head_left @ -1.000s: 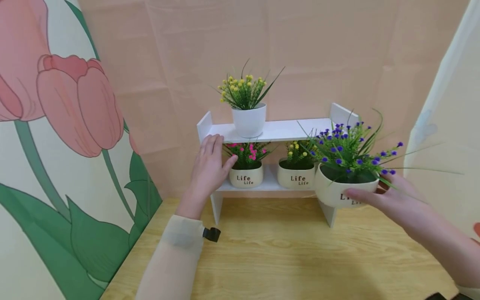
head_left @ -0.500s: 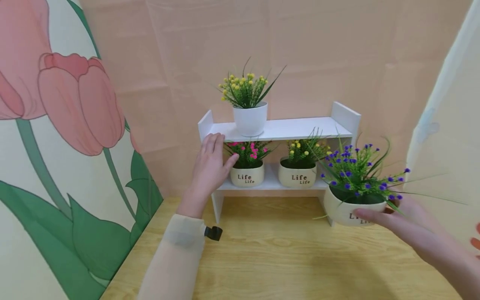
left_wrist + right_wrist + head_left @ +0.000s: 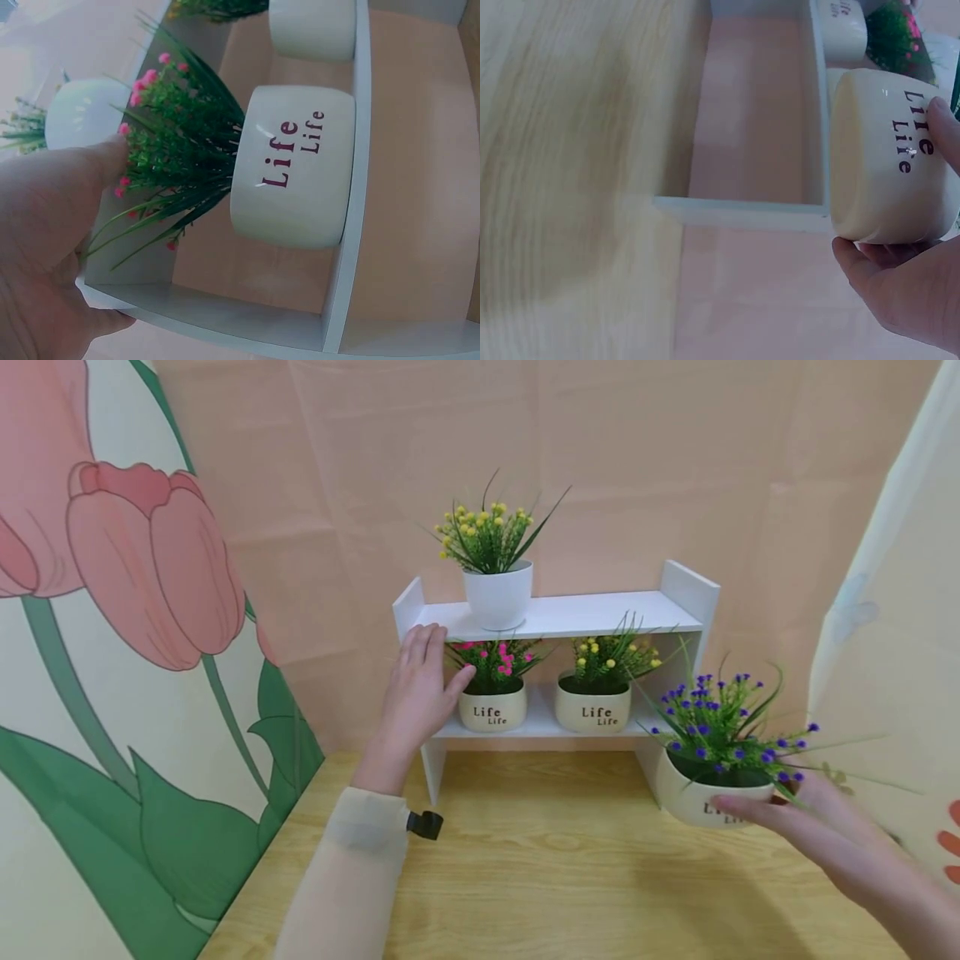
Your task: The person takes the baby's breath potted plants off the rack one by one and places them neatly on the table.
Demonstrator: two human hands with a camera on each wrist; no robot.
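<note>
My right hand [image 3: 825, 818] grips a cream flowerpot [image 3: 690, 802] marked "Life", planted with purple flowers and long grass blades. Its thumb lies on the lettered front and the fingers go round behind, as the right wrist view also shows. The pot is in the air in front of the right end of a white two-tier shelf [image 3: 600, 610], its base above the table. My left hand [image 3: 420, 697] rests at the shelf's upper left corner, fingers extended and thumb spread. Beside that thumb, a cream pot with pink flowers [image 3: 292, 165] sits on the lower tier.
Another cream pot with yellow flowers [image 3: 592, 710] occupies the lower tier's right half. On the upper board, left of centre, stands a white pot with yellow flowers [image 3: 498, 597]. Wood-grain table [image 3: 525, 860] spreads in front. A tulip-printed panel [image 3: 165, 585] borders the left side.
My right hand has lowered the purple-flowered pot and carried it slightly right, off the lower tier's right end. My left hand has stayed at the shelf corner.
</note>
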